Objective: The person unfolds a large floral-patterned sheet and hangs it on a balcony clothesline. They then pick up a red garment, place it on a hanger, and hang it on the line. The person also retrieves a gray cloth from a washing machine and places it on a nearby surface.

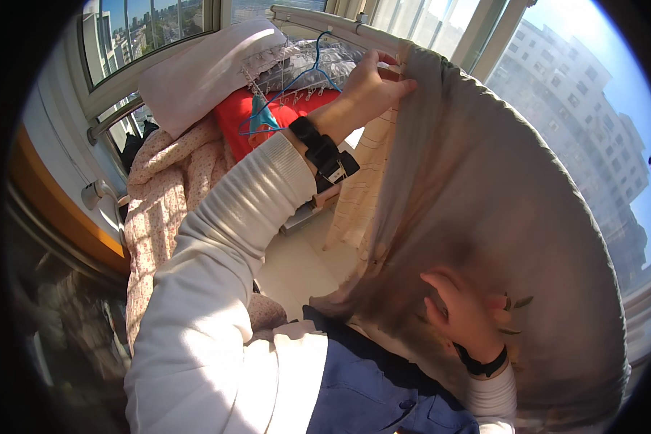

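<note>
A large grey cloth (499, 179) hangs draped over a white drying rail (352, 24) and fills the right side of the view. High up, my left hand (377, 81) grips its near edge just below the rail, thumb on the front. A black strap with a small device (325, 152) circles my left wrist. Lower down, my right hand (464, 312) is in front of the cloth with fingers curled and apart, nothing seen in them. It wears a black wristband (482, 363). Printed leaves (515, 302) show on the cloth beside it.
A blue hanger (317, 68) hangs from the rail by my left forearm. Behind are a clip dryer (298, 68), a red cloth (230, 116) and a pale cloth (206, 70). A floral quilt (157, 217) hangs at left. Windows (146, 32) border the space; pale floor (304, 266) shows below.
</note>
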A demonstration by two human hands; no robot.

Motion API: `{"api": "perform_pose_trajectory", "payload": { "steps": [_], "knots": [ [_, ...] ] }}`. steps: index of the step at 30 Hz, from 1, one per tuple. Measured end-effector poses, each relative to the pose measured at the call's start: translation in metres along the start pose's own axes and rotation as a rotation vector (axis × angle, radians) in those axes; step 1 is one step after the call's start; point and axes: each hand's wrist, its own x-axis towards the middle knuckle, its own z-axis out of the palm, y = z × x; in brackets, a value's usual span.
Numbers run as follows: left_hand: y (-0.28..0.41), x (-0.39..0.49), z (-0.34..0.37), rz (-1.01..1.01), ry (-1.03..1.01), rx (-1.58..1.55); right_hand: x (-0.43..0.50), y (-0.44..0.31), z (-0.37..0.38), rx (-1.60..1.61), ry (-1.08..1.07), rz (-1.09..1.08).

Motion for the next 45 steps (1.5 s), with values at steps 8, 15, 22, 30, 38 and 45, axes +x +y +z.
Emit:
{"api": "perform_pose_trajectory", "payload": {
  "steps": [8,15,22,30,38,45],
  "knots": [
    [-0.009,0.022,-0.032,0.073,-0.061,0.266,0.051,-0.049,-0.137,-0.537,-0.135,0.010],
    [-0.014,0.036,-0.059,0.076,-0.197,0.079,0.214,-0.022,-0.197,-0.550,-0.121,0.071],
    [-0.006,0.038,-0.066,0.043,-0.364,-0.083,0.329,0.035,-0.159,-0.371,-0.334,-0.153],
    [0.007,0.068,-0.084,-0.187,-0.591,-0.479,0.382,0.093,-0.132,0.119,-0.491,-0.032],
    [0.022,0.075,-0.083,-0.348,-0.701,-0.550,0.370,0.119,-0.113,0.459,-0.487,0.135],
    [0.024,0.079,-0.082,-0.482,-0.712,-0.281,0.372,0.129,-0.102,0.440,-0.528,0.086]
  ]
}}
